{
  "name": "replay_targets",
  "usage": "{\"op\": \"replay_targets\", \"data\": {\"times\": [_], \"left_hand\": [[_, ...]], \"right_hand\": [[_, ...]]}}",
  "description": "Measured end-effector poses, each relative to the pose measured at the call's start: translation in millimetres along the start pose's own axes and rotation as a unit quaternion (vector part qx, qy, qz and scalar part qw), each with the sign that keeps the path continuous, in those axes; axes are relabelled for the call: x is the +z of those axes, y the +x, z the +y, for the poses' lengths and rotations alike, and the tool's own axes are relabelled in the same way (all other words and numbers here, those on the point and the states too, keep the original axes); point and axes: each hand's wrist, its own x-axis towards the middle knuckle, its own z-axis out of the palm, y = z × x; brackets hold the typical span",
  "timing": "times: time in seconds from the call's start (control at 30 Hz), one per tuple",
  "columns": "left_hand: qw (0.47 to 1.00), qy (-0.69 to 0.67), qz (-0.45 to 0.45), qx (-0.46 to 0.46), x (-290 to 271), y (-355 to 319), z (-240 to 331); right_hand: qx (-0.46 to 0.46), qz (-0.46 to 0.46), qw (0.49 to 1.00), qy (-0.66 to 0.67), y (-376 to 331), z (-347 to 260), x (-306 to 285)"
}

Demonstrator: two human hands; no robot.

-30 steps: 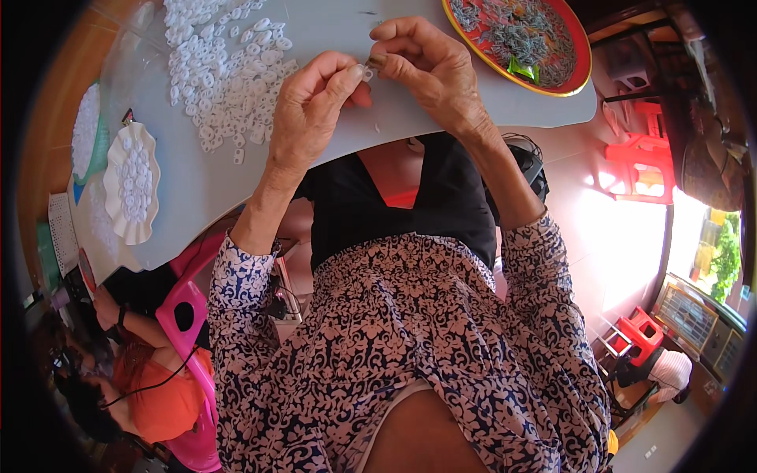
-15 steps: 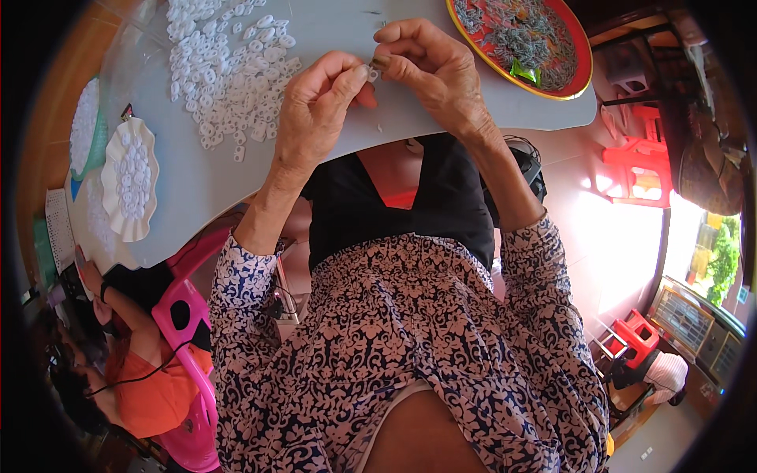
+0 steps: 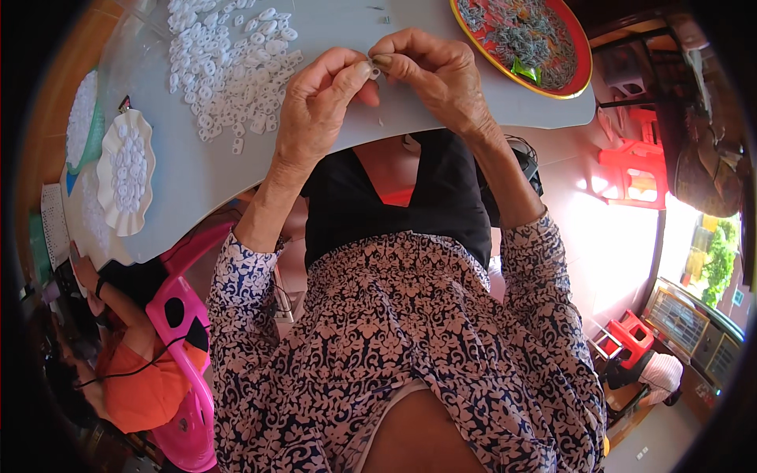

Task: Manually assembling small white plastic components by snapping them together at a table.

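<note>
My white rings (image 3: 229, 71) lie on the pale grey worktop (image 3: 331, 24), beside a red, yellow-rimmed tray (image 3: 579, 75) and my navy floral sleeves (image 3: 252, 292).

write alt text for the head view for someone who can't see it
Seen from above, a person's left hand and right hand pinch one small white plastic piece between their fingertips over a pale table. A heap of similar white pieces lies to the left, beside a white scalloped dish; a red tray of grey bits sits to the right.
</note>
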Motion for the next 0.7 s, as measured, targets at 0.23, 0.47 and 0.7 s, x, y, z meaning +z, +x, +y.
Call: {"op": "replay_targets", "data": {"times": [0.23,0.47,0.7], "left_hand": [[0.999,-0.032,-0.025,0.010,2.8,0.6,-2.4],[0.996,0.063,0.016,0.061,6.8,-5.3,0.8],[1.000,0.014,0.019,0.018,2.3,-3.3,-4.1]], "right_hand": [[0.050,0.014,0.998,-0.038,-1.6,-3.4,-0.3],[0.006,0.030,0.987,-0.157,-2.5,-7.2,4.9],[0.017,0.018,0.997,-0.075,-2.2,-8.0,3.4]]}}
